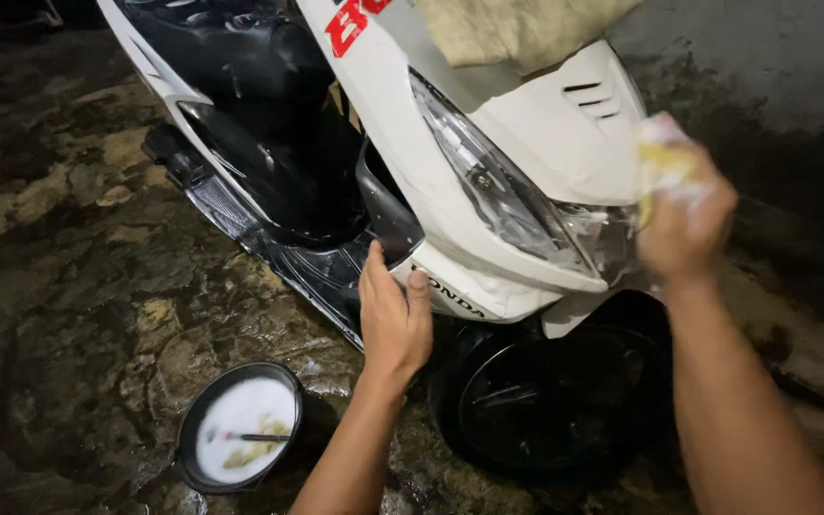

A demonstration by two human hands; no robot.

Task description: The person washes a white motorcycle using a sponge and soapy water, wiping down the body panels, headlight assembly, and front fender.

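The right hand (684, 229) clenches a yellow soapy sponge (665, 164) at the white plastic scooter fairing (545, 133); the left hand (393, 319) rests flat, grasping nothing, on its lower edge (a black round bowl of white suds (238, 426) sits on wet stone floor (59, 277) nearby).

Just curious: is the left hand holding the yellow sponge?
No, the soapy yellow sponge is in the right hand; the left hand rests bare on the scooter's panel.

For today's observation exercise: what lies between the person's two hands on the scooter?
In the head view, the clear headlight lies between the left hand and the right hand, which holds a soapy yellow sponge.
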